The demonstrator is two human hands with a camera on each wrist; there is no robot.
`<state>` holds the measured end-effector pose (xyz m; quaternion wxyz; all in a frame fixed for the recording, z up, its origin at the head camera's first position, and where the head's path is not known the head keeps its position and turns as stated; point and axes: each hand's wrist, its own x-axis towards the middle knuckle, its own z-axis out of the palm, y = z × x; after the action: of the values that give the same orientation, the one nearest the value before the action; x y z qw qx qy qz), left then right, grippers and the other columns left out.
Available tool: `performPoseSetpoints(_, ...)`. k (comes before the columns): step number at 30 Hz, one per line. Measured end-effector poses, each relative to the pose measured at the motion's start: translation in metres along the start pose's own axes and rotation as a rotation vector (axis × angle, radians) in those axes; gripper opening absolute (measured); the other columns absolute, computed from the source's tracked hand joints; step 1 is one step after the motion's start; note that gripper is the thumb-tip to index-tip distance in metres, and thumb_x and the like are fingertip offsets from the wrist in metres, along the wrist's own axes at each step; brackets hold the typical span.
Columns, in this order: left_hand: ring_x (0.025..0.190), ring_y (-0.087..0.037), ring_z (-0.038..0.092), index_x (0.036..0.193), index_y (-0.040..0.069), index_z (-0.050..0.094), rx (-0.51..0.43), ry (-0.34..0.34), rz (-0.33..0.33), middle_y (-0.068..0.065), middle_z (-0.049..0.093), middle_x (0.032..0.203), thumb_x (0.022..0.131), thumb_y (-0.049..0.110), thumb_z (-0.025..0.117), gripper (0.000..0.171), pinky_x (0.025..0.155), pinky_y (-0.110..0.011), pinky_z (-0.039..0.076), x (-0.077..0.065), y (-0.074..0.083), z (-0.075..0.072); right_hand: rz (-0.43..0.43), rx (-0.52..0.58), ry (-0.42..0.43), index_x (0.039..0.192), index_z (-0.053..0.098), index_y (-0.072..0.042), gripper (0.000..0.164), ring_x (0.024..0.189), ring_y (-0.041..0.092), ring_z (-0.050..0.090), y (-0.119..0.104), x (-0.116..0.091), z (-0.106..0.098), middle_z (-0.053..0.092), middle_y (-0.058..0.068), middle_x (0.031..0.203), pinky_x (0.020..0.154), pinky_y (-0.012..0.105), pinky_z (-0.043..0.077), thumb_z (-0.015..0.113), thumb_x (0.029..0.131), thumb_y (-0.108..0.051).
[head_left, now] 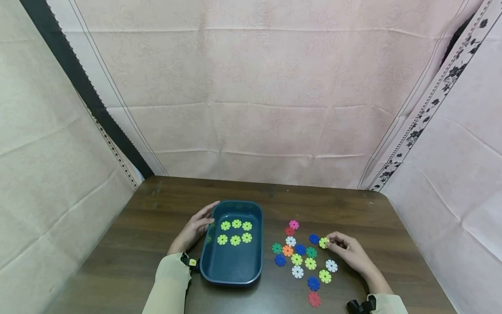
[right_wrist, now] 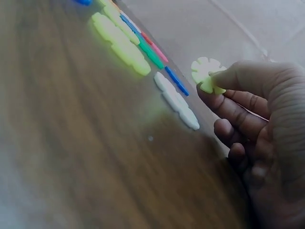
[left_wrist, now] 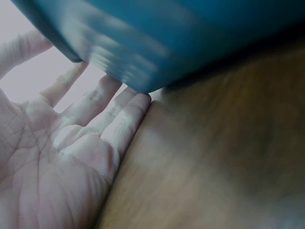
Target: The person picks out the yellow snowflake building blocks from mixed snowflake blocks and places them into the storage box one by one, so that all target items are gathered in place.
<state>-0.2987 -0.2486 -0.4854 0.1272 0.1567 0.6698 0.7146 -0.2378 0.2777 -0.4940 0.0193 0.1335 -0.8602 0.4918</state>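
A dark blue tray (head_left: 231, 268) lies left of the table's middle, with several yellow-green flower-shaped discs (head_left: 235, 240) in two rows of three. My left hand (head_left: 196, 227) holds its left side near the far corner, thumb over the rim and fingers against the outer wall. In the left wrist view, the fingertips (left_wrist: 141, 99) touch the tray's underside edge (left_wrist: 143, 57). Between thumb and fingers, my right hand (head_left: 350, 251) pinches a yellow-green flower disc (right_wrist: 205, 71), raised above the table in the right wrist view.
Loose flower discs in several colours lie right of the tray, including white (head_left: 331, 265), blue (head_left: 313, 283), red (head_left: 314, 299), green (head_left: 276, 248), orange (head_left: 287, 250) and pink (head_left: 293, 224). Pale cloth (head_left: 274, 109) hangs behind the brown wooden table (head_left: 164, 209) and along both sides.
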Motion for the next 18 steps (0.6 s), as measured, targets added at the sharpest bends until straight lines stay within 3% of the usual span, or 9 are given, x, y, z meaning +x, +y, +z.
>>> performPoseSetpoints(8,0.135,-0.035,0.046,0.156,0.023,0.038,0.005,-0.018,0.008,-0.013,0.041,0.155,0.104,0.011,0.049,0.054,0.104,-0.035,0.044,0.001,0.0,0.0,-0.043,-0.022,0.028,0.11,0.071,-0.019,0.016,0.085,0.013,0.067,-0.018,0.011,0.003,0.072,-0.003,0.096,0.074,0.027,0.052,0.07,0.096,-0.026)
performPoseSetpoints(18,0.137,-0.035,0.045,0.156,0.024,0.039,0.013,-0.011,0.003,-0.012,0.04,0.156,0.104,0.013,0.05,0.054,0.107,-0.04,0.042,-0.001,0.002,0.0,-0.252,-0.041,-0.148,0.115,0.069,-0.021,0.016,0.087,0.016,0.067,-0.074,0.049,0.026,0.071,-0.006,0.099,0.074,0.03,0.055,0.067,0.098,-0.022)
